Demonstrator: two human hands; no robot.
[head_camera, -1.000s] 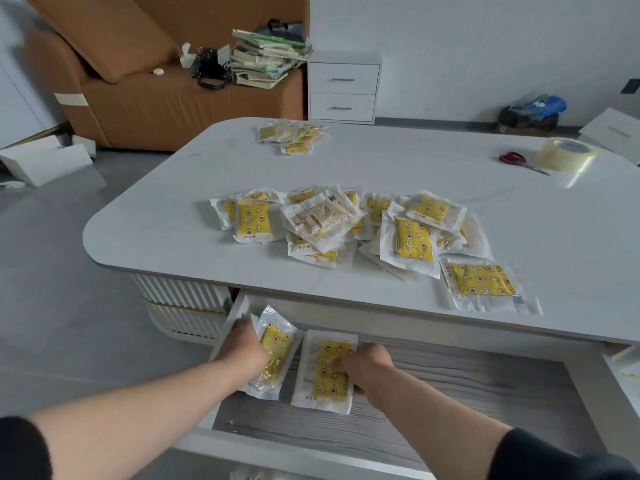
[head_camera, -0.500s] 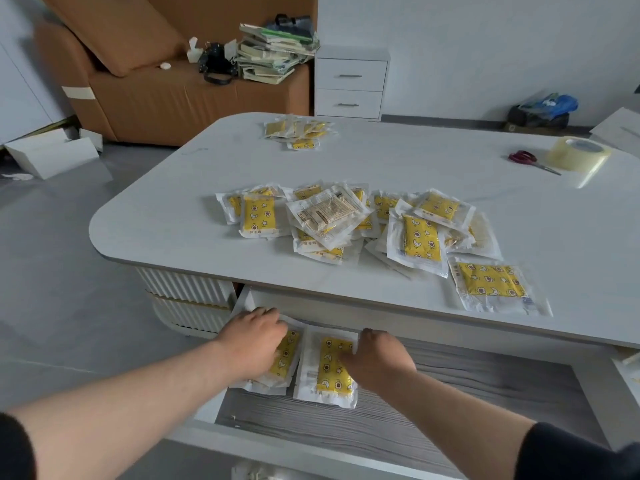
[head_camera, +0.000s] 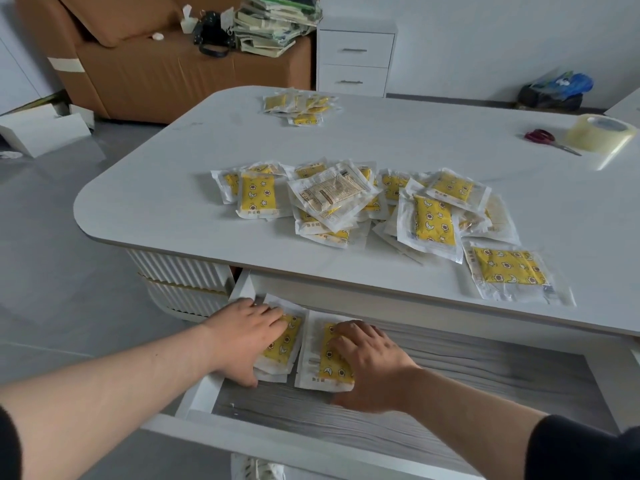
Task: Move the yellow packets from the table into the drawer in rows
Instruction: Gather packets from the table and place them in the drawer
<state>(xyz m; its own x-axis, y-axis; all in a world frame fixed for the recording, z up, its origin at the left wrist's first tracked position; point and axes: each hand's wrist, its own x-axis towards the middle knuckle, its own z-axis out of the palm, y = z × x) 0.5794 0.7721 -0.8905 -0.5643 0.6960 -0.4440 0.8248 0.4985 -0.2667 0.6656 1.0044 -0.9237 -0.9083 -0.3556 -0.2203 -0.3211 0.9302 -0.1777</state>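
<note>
Two yellow packets lie side by side at the back left of the open drawer (head_camera: pixel 485 386). My left hand (head_camera: pixel 242 336) presses flat on the left packet (head_camera: pixel 287 341), fingers straight. The right packet (head_camera: pixel 318 358) lies under the spread fingers of my right hand (head_camera: pixel 367 362). A heap of several yellow packets (head_camera: pixel 367 206) covers the middle of the white table (head_camera: pixel 145 202), and a single packet (head_camera: pixel 509 271) sits near the table's front edge. A smaller group of packets (head_camera: pixel 301 107) is at the table's far side.
Red scissors (head_camera: pixel 543 138) and a tape roll (head_camera: pixel 601 133) lie at the table's far right. A brown sofa (head_camera: pixel 156 64) with stacked books, a white two-drawer cabinet (head_camera: pixel 355 58) and a white box (head_camera: pixel 38 129) on the floor stand beyond the table.
Both hands have flattened onto the two packets and laid them down side by side in the drawer's back left corner. The view has shifted slightly closer.
</note>
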